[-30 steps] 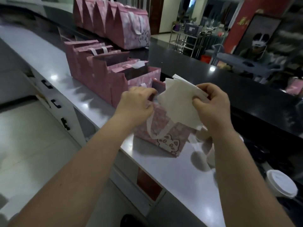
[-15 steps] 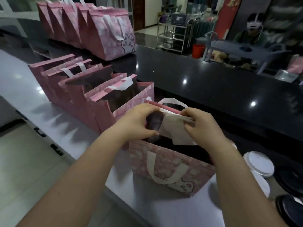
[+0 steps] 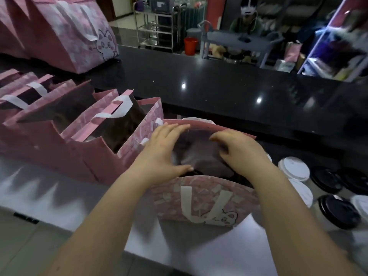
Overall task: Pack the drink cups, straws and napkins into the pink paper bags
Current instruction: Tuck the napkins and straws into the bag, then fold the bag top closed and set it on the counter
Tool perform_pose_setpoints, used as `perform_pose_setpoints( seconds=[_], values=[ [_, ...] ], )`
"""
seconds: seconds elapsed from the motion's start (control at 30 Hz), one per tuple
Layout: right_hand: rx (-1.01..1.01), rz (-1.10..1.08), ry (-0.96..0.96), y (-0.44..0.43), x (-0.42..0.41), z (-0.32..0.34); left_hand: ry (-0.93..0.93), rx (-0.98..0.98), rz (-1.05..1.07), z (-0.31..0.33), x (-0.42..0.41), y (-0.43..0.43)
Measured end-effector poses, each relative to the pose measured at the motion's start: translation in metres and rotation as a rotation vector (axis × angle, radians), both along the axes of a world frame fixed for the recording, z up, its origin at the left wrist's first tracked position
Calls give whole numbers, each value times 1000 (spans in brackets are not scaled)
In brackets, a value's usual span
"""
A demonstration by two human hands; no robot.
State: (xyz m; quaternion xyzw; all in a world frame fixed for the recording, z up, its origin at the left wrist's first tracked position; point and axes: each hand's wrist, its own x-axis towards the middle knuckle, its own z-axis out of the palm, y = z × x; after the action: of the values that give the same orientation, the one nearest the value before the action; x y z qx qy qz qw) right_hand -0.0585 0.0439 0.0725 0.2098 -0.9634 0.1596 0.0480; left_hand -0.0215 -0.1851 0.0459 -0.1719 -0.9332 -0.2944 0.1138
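A pink paper bag (image 3: 207, 204) with a cat print stands open on the steel counter in front of me. My left hand (image 3: 161, 152) hovers over the bag's left side, fingers spread flat, thumb near the front rim. My right hand (image 3: 239, 150) reaches over the right side with curled fingers pointing down into the opening. Inside, a pale napkin (image 3: 191, 156) shows dimly between the hands; it is blurred, and I cannot tell whether either hand touches it. Cups with white lids (image 3: 293, 169) and black lids (image 3: 338, 212) stand to the right of the bag.
A row of open pink bags (image 3: 83, 148) stands to the left along the steel counter (image 3: 199, 251). More pink bags (image 3: 55, 32) sit on the raised black counter (image 3: 219, 86) behind. A person sits at a table in the far background.
The white napkin held up in both hands a second ago went down into the bag. Both hands now sit lower over the opening, and the left fingers have spread.
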Motion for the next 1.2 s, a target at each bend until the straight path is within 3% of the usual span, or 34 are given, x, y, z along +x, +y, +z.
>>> perform_pose_setpoints(
  seconds=[0.2,0.37,0.5,0.6,0.67,0.77,0.93,1.1,1.2],
  values=[
    [-234,-68,67,12,21,1,136,37,35,-3,-3,-7],
    [-505,-103,223,35,38,-5,179,366,-6,-5,4,-19],
    [-957,-223,120,67,61,-27,72,636,-76,-29,22,-36],
    [-1249,-213,-179,83,80,-53,-84,841,-132,-57,39,-38],
    [-1279,-170,-352,86,90,-70,-103,857,-130,-73,47,-33],
    [-1268,-185,-431,76,95,-82,-103,840,-84,-82,51,-26],
    [-1323,-373,-236,41,90,-94,-274,951,-70,-73,42,-12],
    [-1336,-404,-94,31,93,-99,-284,943,-46,-69,36,-3],
    [-1292,-365,-117,39,94,-95,-215,973,14,-71,32,-5]
  ],
)
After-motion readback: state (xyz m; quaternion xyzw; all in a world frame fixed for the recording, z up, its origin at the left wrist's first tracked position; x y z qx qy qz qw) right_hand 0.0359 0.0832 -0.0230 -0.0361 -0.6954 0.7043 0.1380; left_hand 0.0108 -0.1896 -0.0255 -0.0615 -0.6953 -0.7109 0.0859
